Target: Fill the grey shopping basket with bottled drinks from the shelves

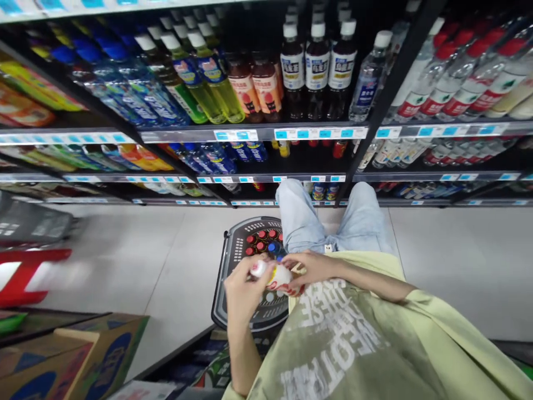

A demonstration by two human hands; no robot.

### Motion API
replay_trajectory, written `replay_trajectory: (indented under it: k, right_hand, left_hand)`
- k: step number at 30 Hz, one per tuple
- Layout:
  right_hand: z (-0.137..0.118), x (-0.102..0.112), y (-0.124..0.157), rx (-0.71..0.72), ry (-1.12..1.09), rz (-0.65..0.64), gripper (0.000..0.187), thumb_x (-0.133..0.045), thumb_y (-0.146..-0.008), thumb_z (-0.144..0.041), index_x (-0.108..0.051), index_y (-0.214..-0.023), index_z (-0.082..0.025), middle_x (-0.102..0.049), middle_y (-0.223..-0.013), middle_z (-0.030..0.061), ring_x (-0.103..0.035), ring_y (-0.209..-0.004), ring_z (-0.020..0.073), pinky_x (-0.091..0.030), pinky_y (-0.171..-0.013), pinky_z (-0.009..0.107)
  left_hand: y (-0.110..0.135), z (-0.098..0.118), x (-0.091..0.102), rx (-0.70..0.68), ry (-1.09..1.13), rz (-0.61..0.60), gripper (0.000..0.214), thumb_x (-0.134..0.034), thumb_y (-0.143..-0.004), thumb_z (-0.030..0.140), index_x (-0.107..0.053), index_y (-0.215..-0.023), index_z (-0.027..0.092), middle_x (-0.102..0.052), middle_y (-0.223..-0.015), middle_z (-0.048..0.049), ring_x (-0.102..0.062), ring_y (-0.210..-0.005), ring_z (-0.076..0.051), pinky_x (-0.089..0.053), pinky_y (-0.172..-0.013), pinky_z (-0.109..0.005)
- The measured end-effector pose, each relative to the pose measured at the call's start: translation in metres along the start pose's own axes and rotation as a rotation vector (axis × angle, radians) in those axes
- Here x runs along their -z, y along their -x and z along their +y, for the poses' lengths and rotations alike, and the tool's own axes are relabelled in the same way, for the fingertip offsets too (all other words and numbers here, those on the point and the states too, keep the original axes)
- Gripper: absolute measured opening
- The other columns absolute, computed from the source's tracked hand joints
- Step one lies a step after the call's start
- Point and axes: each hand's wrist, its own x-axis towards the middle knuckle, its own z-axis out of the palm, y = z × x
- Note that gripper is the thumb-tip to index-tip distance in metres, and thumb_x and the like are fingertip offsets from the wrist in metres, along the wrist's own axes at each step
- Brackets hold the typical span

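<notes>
Both my hands hold a small white bottle with a red-and-yellow label, close to my chest. My left hand is closed around its cap end. My right hand grips the bottle's body from the right. Directly below the hands a dark shopping basket stands on the floor with several red-capped and blue-capped bottles in it. My knees in light jeans point toward the shelves.
Drink shelves full of bottles run across the view, with price tags on their edges. Cardboard boxes lie at the lower left. A red object and a grey basket are at the left on the pale tiled floor.
</notes>
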Motion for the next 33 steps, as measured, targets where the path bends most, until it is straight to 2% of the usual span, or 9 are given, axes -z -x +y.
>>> replay_trajectory:
  k: [2, 3, 8, 13, 16, 19, 22, 26, 33]
  right_hand:
    - [0.019, 0.013, -0.001, -0.106, -0.028, -0.034, 0.038, -0.095, -0.074, -0.040, -0.079, -0.105, -0.024, -0.084, -0.099, 0.0027, -0.082, -0.089, 0.0227, -0.064, -0.082, 0.030]
    - [0.027, 0.018, -0.001, -0.172, -0.059, -0.032, 0.036, -0.095, -0.074, -0.041, -0.078, -0.100, -0.022, -0.083, -0.094, 0.0029, -0.081, -0.086, 0.0216, -0.064, -0.078, 0.029]
    - [0.049, 0.034, -0.005, -0.405, -0.244, 0.003, 0.046, -0.090, -0.084, -0.050, -0.071, -0.112, -0.018, -0.081, -0.096, 0.0055, -0.081, -0.083, 0.0182, -0.062, -0.067, 0.023]
    - [0.051, 0.039, -0.005, -0.427, -0.321, 0.014, 0.049, -0.089, -0.086, -0.054, -0.069, -0.113, -0.018, -0.082, -0.100, 0.0069, -0.081, -0.082, 0.0175, -0.062, -0.065, 0.021]
    - [0.053, 0.041, -0.005, -0.417, -0.343, 0.012, 0.053, -0.089, -0.084, -0.058, -0.067, -0.111, -0.018, -0.081, -0.097, 0.0064, -0.081, -0.080, 0.0174, -0.061, -0.063, 0.021]
    - [0.055, 0.041, -0.006, -0.432, -0.370, 0.014, 0.058, -0.091, -0.080, -0.062, -0.067, -0.110, -0.018, -0.081, -0.093, 0.0058, -0.081, -0.078, 0.0185, -0.061, -0.061, 0.023]
    - [0.056, 0.042, -0.006, -0.437, -0.390, 0.015, 0.058, -0.092, -0.077, -0.063, -0.069, -0.109, -0.021, -0.082, -0.093, 0.0050, -0.081, -0.078, 0.0203, -0.061, -0.061, 0.024]
    - [0.057, 0.043, -0.002, -0.453, -0.386, 0.027, 0.054, -0.091, -0.075, -0.065, -0.070, -0.106, -0.025, -0.083, -0.093, 0.0038, -0.082, -0.079, 0.0226, -0.060, -0.060, 0.026]
    - [0.060, 0.044, 0.001, -0.457, -0.360, 0.081, 0.048, -0.084, -0.077, -0.071, -0.070, -0.101, -0.032, -0.084, -0.088, -0.0001, -0.084, -0.077, 0.0240, -0.056, -0.056, 0.025]
  left_hand:
    - [0.004, -0.025, 0.003, 0.137, -0.081, 0.086, 0.031, -0.081, -0.087, 0.052, -0.073, -0.089, 0.022, -0.074, -0.080, 0.0007, -0.065, -0.070, -0.017, -0.052, -0.069, -0.027]
    - [0.006, -0.038, 0.002, 0.189, -0.129, 0.108, 0.035, -0.080, -0.084, 0.055, -0.071, -0.086, 0.022, -0.072, -0.077, 0.0012, -0.063, -0.069, -0.017, -0.051, -0.069, -0.027]
    - [0.012, -0.105, -0.024, 0.274, -0.379, 0.074, 0.036, -0.070, -0.088, 0.056, -0.060, -0.079, 0.022, -0.063, -0.083, -0.0016, -0.060, -0.078, -0.019, -0.047, -0.076, -0.029]
    - [0.021, -0.177, -0.053, 0.474, -0.559, 0.043, 0.030, -0.064, -0.095, 0.049, -0.070, -0.090, 0.020, -0.062, -0.096, -0.0071, -0.063, -0.087, -0.024, -0.047, -0.080, -0.033]
    - [0.028, -0.218, -0.065, 0.597, -0.588, -0.078, 0.033, -0.064, -0.095, 0.049, -0.077, -0.101, 0.019, -0.065, -0.105, -0.0112, -0.066, -0.091, -0.027, -0.049, -0.082, -0.035]
    - [0.032, -0.252, -0.079, 0.660, -0.587, -0.189, 0.032, -0.065, -0.094, 0.045, -0.076, -0.102, 0.017, -0.068, -0.112, -0.0161, -0.069, -0.101, -0.032, -0.052, -0.089, -0.038]
    - [0.034, -0.275, -0.099, 0.770, -0.533, -0.254, 0.027, -0.065, -0.092, 0.040, -0.073, -0.099, 0.016, -0.072, -0.115, -0.0198, -0.071, -0.111, -0.035, -0.053, -0.095, -0.038]
    - [0.031, -0.295, -0.131, 0.925, -0.455, -0.288, 0.023, -0.068, -0.089, 0.040, -0.068, -0.093, 0.017, -0.077, -0.109, -0.0190, -0.074, -0.107, -0.035, -0.056, -0.090, -0.038]
    - [0.012, -0.309, -0.174, 0.963, -0.379, -0.316, 0.034, -0.062, -0.096, 0.043, -0.067, -0.109, 0.012, -0.075, -0.113, -0.0198, -0.073, -0.113, -0.037, -0.057, -0.090, -0.040]
